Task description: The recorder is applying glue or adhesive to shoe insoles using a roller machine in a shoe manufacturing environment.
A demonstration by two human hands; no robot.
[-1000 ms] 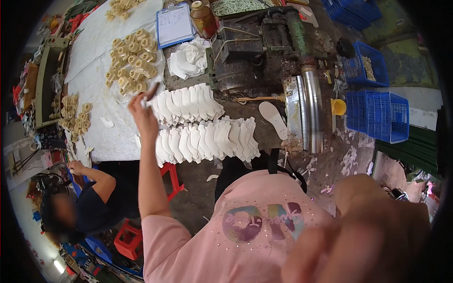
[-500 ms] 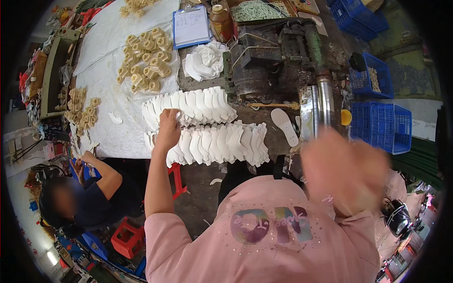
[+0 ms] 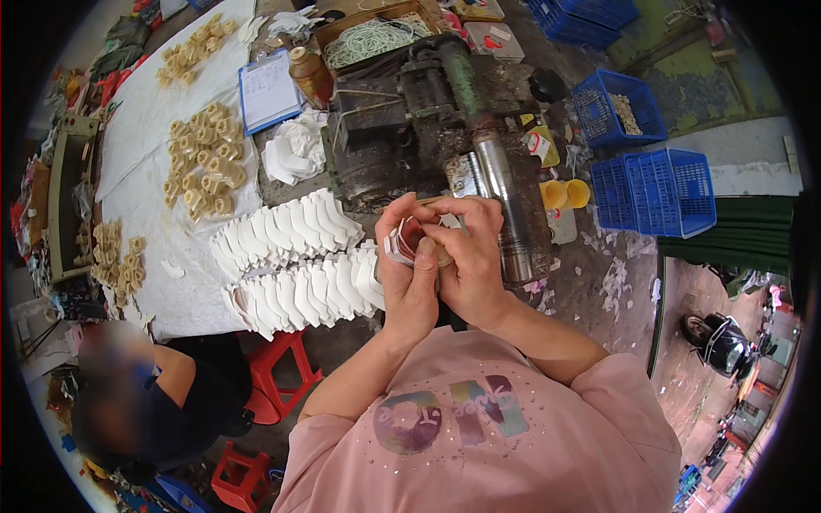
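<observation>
Above the near edge of the tabletop (image 3: 275, 194), we see the left hand (image 3: 410, 292) and the right hand (image 3: 475, 267) brought together, both with fingers bent around a small curled piece (image 3: 398, 244), whitish outside and reddish inside; the fingers hide much of it. Just left of them, two rows of white curved pieces (image 3: 306, 292) stand packed side by side, the left hand covering the right end of the nearer row. Ahead, a grimy machine (image 3: 375, 147) with a shiny metal roller (image 3: 506, 205) fills the space, partly hidden by the hands. Farther left, tan moulded pieces (image 3: 208, 160) lie on a white sheet (image 3: 137, 181). To the right we find yellow cups (image 3: 575, 194) and blue crates (image 3: 617, 190); at lower left, a co-worker (image 3: 167, 419) is near a red stool (image 3: 278, 372).
</observation>
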